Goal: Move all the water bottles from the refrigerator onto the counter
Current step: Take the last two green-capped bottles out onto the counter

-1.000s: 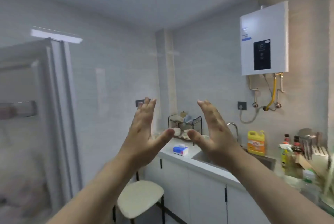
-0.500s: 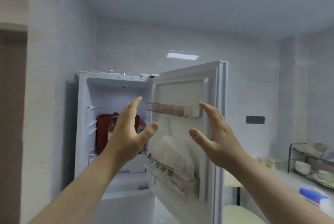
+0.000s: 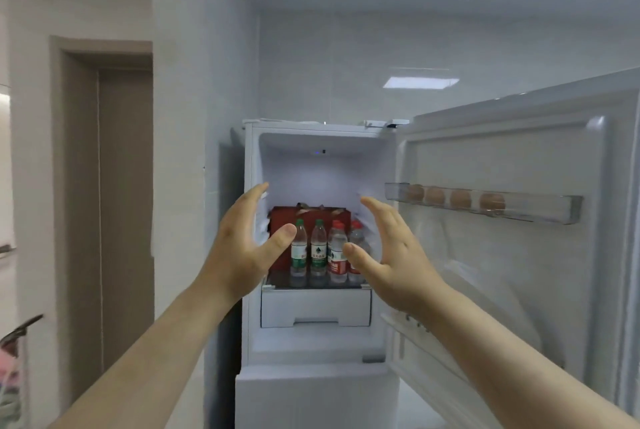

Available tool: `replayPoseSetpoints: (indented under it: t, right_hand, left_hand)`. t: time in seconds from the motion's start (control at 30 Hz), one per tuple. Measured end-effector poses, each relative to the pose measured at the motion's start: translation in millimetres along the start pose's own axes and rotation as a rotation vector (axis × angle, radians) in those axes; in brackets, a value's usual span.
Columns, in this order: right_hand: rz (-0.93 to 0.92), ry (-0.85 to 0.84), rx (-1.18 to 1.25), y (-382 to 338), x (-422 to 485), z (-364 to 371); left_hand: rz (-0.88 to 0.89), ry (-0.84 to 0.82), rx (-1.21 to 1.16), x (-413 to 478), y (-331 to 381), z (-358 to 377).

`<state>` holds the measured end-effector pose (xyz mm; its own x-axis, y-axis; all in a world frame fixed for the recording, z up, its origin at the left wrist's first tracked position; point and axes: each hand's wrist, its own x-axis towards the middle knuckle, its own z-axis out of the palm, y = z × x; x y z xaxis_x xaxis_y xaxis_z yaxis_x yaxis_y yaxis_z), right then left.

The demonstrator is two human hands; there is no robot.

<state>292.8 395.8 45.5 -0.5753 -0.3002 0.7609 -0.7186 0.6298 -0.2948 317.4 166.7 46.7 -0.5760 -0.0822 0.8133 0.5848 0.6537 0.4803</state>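
Standing upright, clear labelled water bottles (image 3: 318,252) fill the refrigerator (image 3: 251,324) shelf.

— Water bottles (image 3: 318,248) in the refrigerator (image 3: 254,158)?
— At least four: two green-capped, two or more red-capped. Any further ones behind: impossible to tell.
— Eggs (image 3: 460,198) in the door tray (image 3: 540,213)?
— Four, in one tray.
— Red boxes (image 3: 280,219) behind the bottles?
— Just one.
— Drawers (image 3: 315,311) underneath?
— One.
— Open doors (image 3: 502,272)?
— One.
— Hands?
— Two: left hand (image 3: 242,248), right hand (image 3: 394,262).
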Motion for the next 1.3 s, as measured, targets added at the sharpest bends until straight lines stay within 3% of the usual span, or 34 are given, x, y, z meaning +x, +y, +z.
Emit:
replayPoseSetpoints:
  t: [0.33,0.7,0.97,1.13,1.3]
  right_hand:
    - [0.077,-0.020,0.034,64,64,84]
    - [0.249,0.011,0.271,186,175,191]
    - [0.394,-0.002,0.276,249,228,260]
    - [0.482,-0.006,0.265,284,261,306]
    - [0.588,0.029,0.301,323,285,348]
  left_hand:
    - [-0.047,-0.036,-0.024,50,-92,57]
    - [-0.131,-0.003,0.014,139,-190,144]
    - [-0.314,-0.013,-0.032,190,-290,206]
    - [-0.528,0.061,-0.298,220,-369,260]
    - [-0.684,0.001,-0.237,237,-445,329]
